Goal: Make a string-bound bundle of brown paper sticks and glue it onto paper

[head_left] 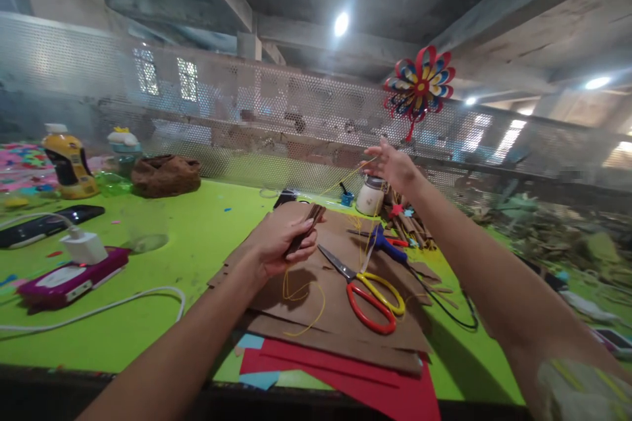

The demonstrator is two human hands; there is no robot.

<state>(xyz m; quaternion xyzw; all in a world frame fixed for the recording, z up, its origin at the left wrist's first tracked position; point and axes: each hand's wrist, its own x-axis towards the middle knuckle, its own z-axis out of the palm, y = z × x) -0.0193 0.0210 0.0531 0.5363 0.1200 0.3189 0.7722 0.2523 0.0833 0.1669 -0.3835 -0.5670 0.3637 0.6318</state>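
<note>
My left hand (282, 240) is closed round a folded brown paper piece (305, 231), held above the stack of brown paper sheets (340, 316). A thin yellow string (302, 302) hangs from it and loops on the sheets. My right hand (395, 168) is raised to the right, fingers pinched on the yellow string, which runs taut back toward the left hand. Red-and-yellow-handled scissors (368, 293) lie on the brown sheets between my arms. A blue-handled tool (388, 245) lies just behind them.
The green table (162, 256) carries a white jar (370, 196), a phone (47, 223), a purple device with a white charger (74, 273) and cable, a yellow bottle (69, 164), a brown bag (165, 174). Red paper (375, 385) lies at the front edge. A paper pinwheel (419, 87) hangs on the mesh fence.
</note>
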